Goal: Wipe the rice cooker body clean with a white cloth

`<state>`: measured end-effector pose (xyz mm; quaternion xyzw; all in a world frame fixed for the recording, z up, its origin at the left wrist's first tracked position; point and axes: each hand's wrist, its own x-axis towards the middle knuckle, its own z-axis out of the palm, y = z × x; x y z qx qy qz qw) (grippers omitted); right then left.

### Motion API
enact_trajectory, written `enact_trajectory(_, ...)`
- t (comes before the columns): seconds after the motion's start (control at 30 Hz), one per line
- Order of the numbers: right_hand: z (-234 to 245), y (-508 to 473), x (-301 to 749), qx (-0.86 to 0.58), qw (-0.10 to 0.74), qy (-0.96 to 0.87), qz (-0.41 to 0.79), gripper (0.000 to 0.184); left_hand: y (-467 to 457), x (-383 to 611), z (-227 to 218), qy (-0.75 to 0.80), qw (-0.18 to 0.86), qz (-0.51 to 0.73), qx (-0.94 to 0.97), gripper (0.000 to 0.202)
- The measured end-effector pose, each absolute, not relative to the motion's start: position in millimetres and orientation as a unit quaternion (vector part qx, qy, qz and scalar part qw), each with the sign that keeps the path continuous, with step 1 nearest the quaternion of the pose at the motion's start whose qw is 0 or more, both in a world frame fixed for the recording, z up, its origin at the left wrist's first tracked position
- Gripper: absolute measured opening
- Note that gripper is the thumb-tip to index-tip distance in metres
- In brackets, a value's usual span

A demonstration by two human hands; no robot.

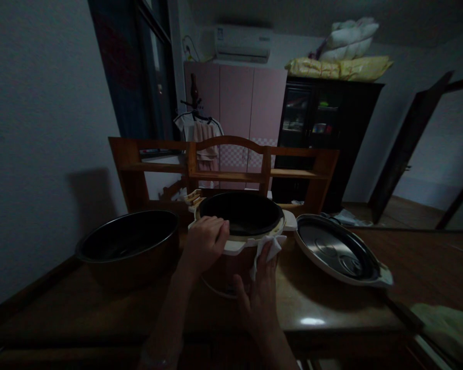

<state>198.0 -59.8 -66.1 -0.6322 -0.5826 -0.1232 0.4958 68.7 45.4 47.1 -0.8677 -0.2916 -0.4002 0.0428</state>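
Note:
An open cooker (244, 241) with a cream rim and dark inside stands on the wooden table (324, 303) in front of me. My left hand (205, 241) is curled over the cooker's near left rim, gripping it. My right hand (259, 288) presses a small white cloth (266, 249) against the cooker's front wall just under the rim, fingers closed on the cloth. The room is dim.
A dark inner pot (129, 245) sits to the left of the cooker. The cooker's lid (341, 252) lies upside down to the right, metal side up. A wooden shelf rack (224, 169) stands behind. A pale cloth (447, 324) lies at the lower right.

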Motion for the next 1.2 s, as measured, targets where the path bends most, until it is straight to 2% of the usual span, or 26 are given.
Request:
enact_trajectory(0.2, -85.8, -56.2, 201.9, -0.624, 0.435, -0.622, -0.186, 0.088, 48.2, 68.7, 44.3, -0.288, 0.048, -0.412, -0.863, 0.038)
enact_trajectory(0.53, -116.0, -62.2, 179.9, -0.626, 0.353, -0.658, -0.226, 0.085, 48.4, 68.6, 44.2, -0.288, 0.043, -0.412, -0.863, 0.038)
enact_trajectory(0.67, -131.9, -70.4, 170.5, -0.628, 0.336, -0.674, -0.196, 0.082, 48.6, 68.3, 44.1, -0.285, 0.043, -0.416, -0.863, 0.039)
enact_trajectory(0.83, -153.7, -79.2, 163.1, -0.661, 0.351, -0.65, -0.133, 0.08, 48.1, 68.5, 45.8, -0.287, 0.043, -0.411, -0.864, 0.039)
enact_trajectory(1.0, -164.5, -79.5, 166.5, -0.677, 0.372, -0.624, -0.118, 0.083, 47.7, 68.2, 46.2, -0.284, 0.049, -0.402, -0.869, 0.038)
enact_trajectory(1.2, -156.0, -84.0, 179.6, -0.696, 0.488, -0.526, -0.014, 0.08, 49.2, 67.8, 44.3, -0.277, 0.055, -0.407, -0.868, 0.038)
